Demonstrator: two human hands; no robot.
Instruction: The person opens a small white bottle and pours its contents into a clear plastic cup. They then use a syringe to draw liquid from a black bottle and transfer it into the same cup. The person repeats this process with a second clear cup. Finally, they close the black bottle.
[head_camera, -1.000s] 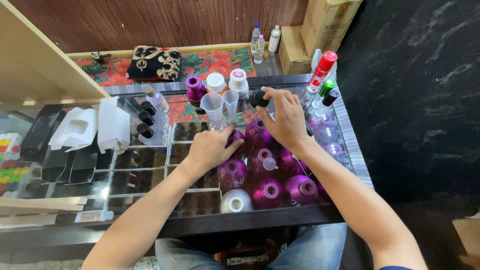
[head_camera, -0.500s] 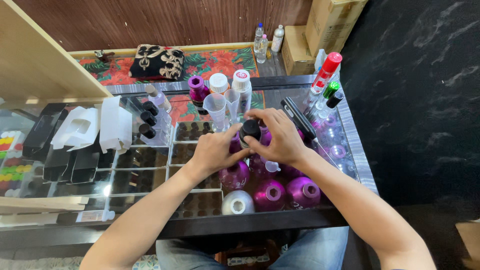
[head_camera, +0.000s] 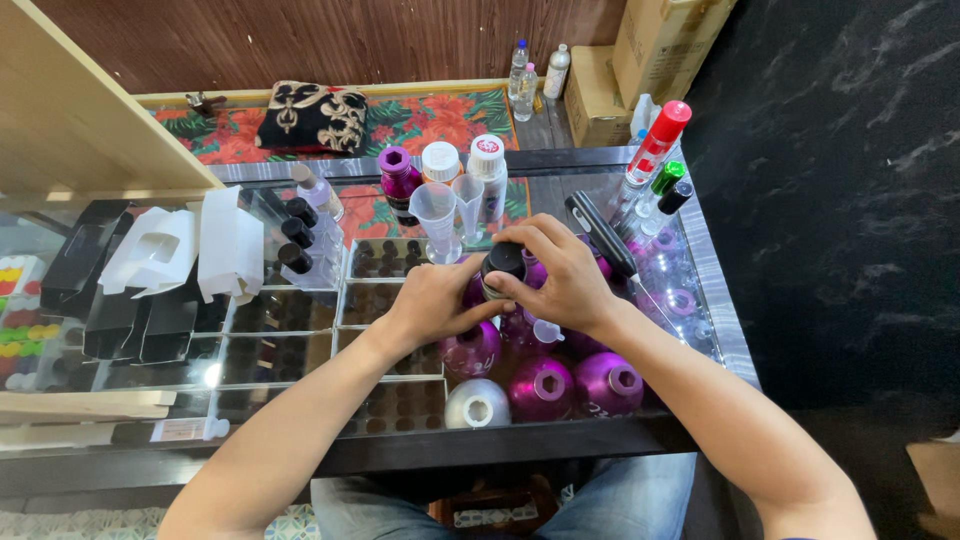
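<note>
Hands meet over the bench (head_camera: 300, 345) centre: your right hand (head_camera: 560, 275) has its grip closed on a black cap (head_camera: 503, 262), your left hand (head_camera: 435, 300) wrapped round the purple bottle (head_camera: 472, 296) beneath. Magenta bottles (head_camera: 541, 388) sit at 6 o'clock, beakers (head_camera: 436, 215) at 12.

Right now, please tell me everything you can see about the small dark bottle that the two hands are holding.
The small dark bottle is round, with a black cap on top; its body is mostly hidden, so its material is unclear. It looks upright, above the glass counter and the purple bottles. The left hand grips it from the side; the right hand covers the cap from above.
</note>
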